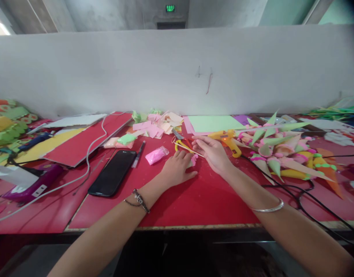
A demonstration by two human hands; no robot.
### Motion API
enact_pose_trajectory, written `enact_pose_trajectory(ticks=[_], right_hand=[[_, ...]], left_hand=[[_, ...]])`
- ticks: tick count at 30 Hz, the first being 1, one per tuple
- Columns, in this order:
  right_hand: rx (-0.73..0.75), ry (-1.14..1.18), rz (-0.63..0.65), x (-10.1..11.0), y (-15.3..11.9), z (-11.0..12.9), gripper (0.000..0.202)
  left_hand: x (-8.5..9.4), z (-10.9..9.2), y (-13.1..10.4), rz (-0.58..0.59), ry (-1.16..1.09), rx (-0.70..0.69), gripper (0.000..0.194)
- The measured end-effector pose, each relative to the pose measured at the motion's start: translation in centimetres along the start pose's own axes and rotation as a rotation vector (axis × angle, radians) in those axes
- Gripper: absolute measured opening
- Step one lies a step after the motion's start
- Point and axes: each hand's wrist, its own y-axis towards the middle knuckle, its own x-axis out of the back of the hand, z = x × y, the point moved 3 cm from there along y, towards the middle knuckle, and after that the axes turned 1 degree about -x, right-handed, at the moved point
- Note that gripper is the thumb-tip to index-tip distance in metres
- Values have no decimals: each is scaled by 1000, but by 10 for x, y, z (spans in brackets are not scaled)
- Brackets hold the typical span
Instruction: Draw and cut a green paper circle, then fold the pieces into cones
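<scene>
thin stick [194,152] | between left hand [177,169] and right hand [213,154]

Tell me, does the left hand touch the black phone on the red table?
Apart. The head view shows the left hand flat on the red table, with a bare strip of table between it and the black phone.

Black phone [112,177] face-up on red desk [194,204], at 9 o'clock from centre. Pink packet [156,155] just beside at 2 o'clock. Yellow glue gun [229,141], cone pile [276,148] at 3 o'clock. Paper scraps [159,125] at 12.
</scene>
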Motion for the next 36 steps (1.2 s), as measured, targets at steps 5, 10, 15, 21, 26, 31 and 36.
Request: enact_pose_trajectory(ticks=[5,10,15,21,26,31,36], right_hand=[[30,-35,-8,0,-1,1,22],[99,-124,-50,3,1,0,21],[134,-108,-56,2,1,3,20],[202,-229,-42,-1,-4,10,16],[234,-281,17,-6,-7,10,17],[300,-330,107,-13,-12,10,10],[307,-352,144,-17,-14,8,11]], left_hand=[[-2,8,1,5,-124,111,33],[1,16,5,-1,-410,276,33],[5,20,10,-90,-855,389,22],[9,18,13,-101,-1320,466,19],[14,14,13,-64,-1536,461,26],[13,11,12,-77,-1607,459,32],[8,16,10,-115,-1615,577,35]])
